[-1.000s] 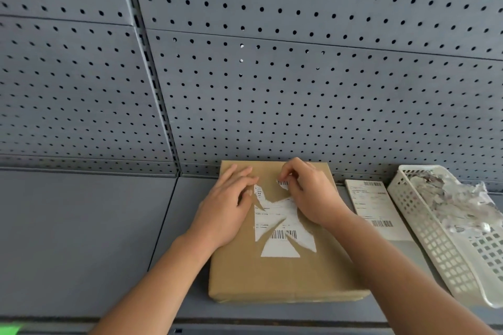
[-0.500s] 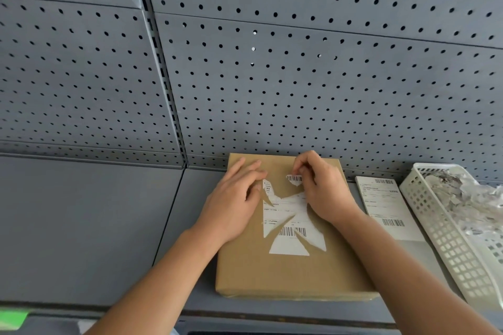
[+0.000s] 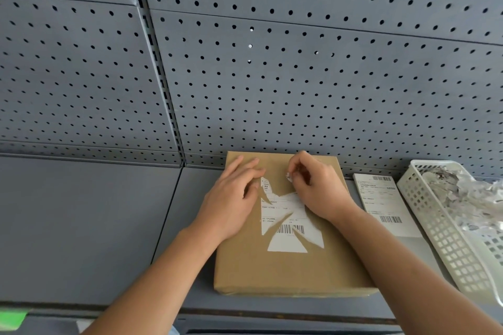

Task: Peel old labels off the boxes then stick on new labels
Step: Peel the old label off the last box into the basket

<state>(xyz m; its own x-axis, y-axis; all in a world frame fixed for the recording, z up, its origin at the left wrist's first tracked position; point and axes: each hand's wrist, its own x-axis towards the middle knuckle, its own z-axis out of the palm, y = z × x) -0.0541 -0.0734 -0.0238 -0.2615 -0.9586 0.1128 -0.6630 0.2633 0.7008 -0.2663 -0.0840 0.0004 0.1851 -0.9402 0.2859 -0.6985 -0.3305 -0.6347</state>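
Observation:
A flat brown cardboard box (image 3: 272, 269) lies on the grey shelf against the pegboard. A torn white old label (image 3: 285, 215) with a barcode is stuck on its top, ragged and partly peeled away. My left hand (image 3: 231, 198) lies flat on the box's upper left with straight fingers, holding it down. My right hand (image 3: 315, 185) is at the upper right of the label, its thumb and fingers pinching a small torn scrap (image 3: 289, 177) of it. A new white label sheet (image 3: 383, 204) lies on the shelf just right of the box.
A white plastic basket (image 3: 446, 236) holding crumpled label scraps stands at the far right. The grey pegboard wall (image 3: 272, 76) rises directly behind the box. The grey shelf (image 3: 81, 226) extends to the left. A green tag (image 3: 12, 319) sits at the bottom left edge.
My right hand has lifted a small barcode scrap off the label's upper part and curled round it. My left hand stays pressed on the box.

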